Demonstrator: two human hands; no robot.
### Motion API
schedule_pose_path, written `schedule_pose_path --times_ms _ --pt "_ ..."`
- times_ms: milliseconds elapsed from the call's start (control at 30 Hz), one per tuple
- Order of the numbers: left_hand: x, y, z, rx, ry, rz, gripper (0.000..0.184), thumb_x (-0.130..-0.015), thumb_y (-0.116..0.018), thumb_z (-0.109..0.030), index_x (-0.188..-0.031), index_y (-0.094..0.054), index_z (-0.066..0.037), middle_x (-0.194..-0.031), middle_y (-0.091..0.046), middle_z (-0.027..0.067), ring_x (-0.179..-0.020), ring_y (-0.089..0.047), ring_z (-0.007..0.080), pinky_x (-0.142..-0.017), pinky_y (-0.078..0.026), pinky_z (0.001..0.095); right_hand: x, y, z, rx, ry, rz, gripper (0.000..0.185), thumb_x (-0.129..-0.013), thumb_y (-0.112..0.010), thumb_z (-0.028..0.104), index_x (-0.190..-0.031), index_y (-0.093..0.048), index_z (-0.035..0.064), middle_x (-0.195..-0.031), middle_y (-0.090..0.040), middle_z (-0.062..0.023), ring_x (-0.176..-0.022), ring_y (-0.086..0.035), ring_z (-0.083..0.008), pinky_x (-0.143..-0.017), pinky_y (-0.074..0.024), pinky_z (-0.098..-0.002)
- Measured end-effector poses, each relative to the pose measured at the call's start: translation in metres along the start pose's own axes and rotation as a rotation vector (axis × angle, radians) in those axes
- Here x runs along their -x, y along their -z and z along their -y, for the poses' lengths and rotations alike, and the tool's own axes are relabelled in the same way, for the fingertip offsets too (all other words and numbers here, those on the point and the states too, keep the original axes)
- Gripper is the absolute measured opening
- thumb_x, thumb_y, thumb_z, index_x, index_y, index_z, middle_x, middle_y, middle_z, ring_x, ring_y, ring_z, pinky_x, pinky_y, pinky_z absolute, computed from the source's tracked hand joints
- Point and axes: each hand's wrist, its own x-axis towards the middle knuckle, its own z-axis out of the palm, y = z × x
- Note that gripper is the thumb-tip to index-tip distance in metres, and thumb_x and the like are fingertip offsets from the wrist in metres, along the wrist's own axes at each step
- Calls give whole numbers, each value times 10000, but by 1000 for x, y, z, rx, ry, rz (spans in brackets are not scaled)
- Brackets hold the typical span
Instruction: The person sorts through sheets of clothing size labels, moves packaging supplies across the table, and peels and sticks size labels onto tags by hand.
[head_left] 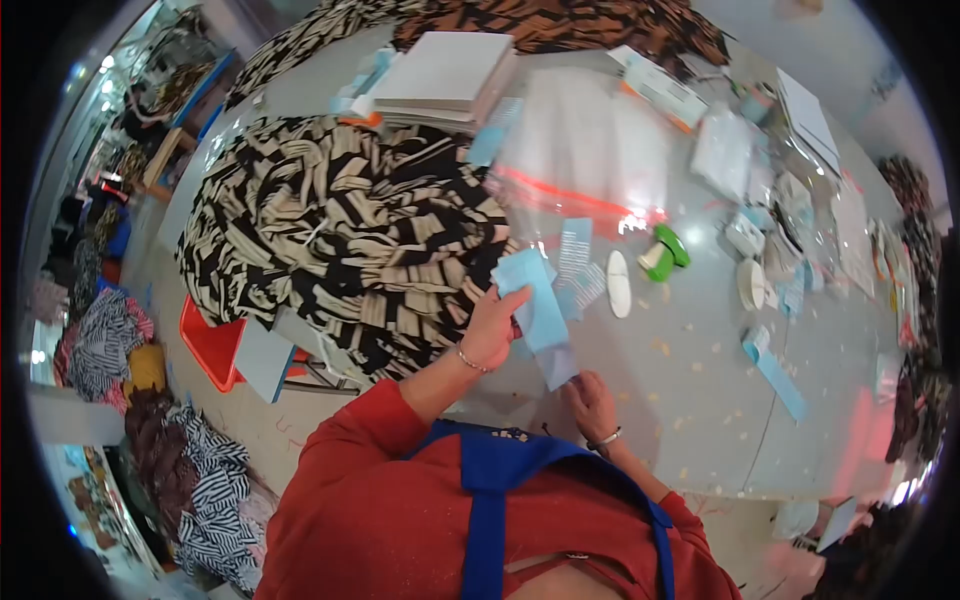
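Observation:
My left hand (490, 330) is closed on a light blue paper strip (543, 312), its thumb lying across the upper part. The strip slants down towards my right hand (592, 405), whose curled fingers meet its lower, more purple end. Just beyond the strip lie pale blue printed slips (575, 250) on the grey table (640, 350). A white oval object (619, 285) rests to their right, beside a small bright green tool (667, 252). Left of my left hand spreads a heap of black-and-beige patterned fabric (340, 220).
A stack of white sheets (445, 80) stands at the back, beside clear plastic bags (590, 140) with a red edge. Another blue strip (775, 375) and plastic packets (725, 150) lie to the right. An orange bin (208, 345) stands below the table's left side.

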Motion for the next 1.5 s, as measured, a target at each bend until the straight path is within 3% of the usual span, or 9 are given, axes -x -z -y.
schedule_pose_path --times_ms 433,667,767,967,1067,1167,1267,1367,1500 --pt "-155 190 -383 48 -705 -156 230 -874 -560 -123 -1084 -518 -38 -978 -603 95 -891 -628 253 -701 -541 403 -20 -92 31 757 -33 -378 460 -868 -552 234 -1308 -479 123 -1300 -462 -121 -1221 -392 -322 -1024 -263 -472" --pt "-225 298 -522 290 -692 -455 329 -903 -533 -104 -1221 -467 -48 -1154 -558 137 -1074 -553 319 -863 -488 523 -28 -103 40 899 -171 -375 440 -901 -454 284 -1316 -477 140 -1323 -439 -115 -1255 -343 -331 -1056 -211 -488" --pt "-256 341 -553 167 -847 -365 353 -862 -574 -152 -1189 -497 -44 -1042 -611 122 -945 -614 311 -729 -513 443 -31 -106 49 902 -187 -379 442 -901 -452 284 -1316 -475 136 -1321 -440 -119 -1257 -339 -334 -1060 -209 -488" --pt "-246 300 -574 3 -895 -573 380 -890 -582 -122 -1247 -465 -62 -1144 -576 115 -982 -606 260 -756 -530 422 -32 -107 47 942 -193 -380 442 -908 -427 310 -1310 -480 132 -1309 -447 -123 -1244 -353 -337 -1053 -220 -480" --pt "-295 345 -595 -273 -970 -534 416 -857 -635 -134 -1235 -481 -54 -1038 -617 98 -839 -627 209 -677 -521 402 -32 -105 47 952 -193 -372 444 -910 -423 312 -1312 -477 130 -1310 -444 -124 -1240 -354 -339 -1048 -224 -478" --pt "-319 348 -585 -270 -1021 -492 704 -862 -601 -206 -1445 -253 -19 -1390 -415 186 -1194 -470 218 -937 -402 351 -33 -105 48 948 -192 -365 447 -911 -421 309 -1316 -471 127 -1316 -436 -127 -1238 -351 -344 -1047 -222 -476" --pt "-349 365 -576 -223 -947 -324 367 -840 -655 -166 -1171 -550 -47 -898 -645 73 -751 -618 162 -661 -512 351 -35 -106 52 941 -212 -354 448 -908 -421 298 -1319 -466 123 -1321 -429 -132 -1239 -346 -348 -1048 -217 -477" --pt "-340 338 -565 -509 -871 -507 443 -856 -585 -158 -1235 -491 51 -986 -637 156 -865 -581 258 -787 -454 390 -35 -107 52 954 -211 -358 448 -903 -426 280 -1320 -463 121 -1321 -427 -137 -1239 -343 -348 -1047 -215 -481" --pt "-364 349 -562 -705 -1097 -431 378 -858 -577 -147 -1169 -533 63 -935 -639 136 -828 -573 258 -762 -451 384 -36 -106 51 957 -211 -351 444 -894 -438 253 -1317 -462 118 -1318 -427 -136 -1239 -342 -347 -1042 -216 -485"
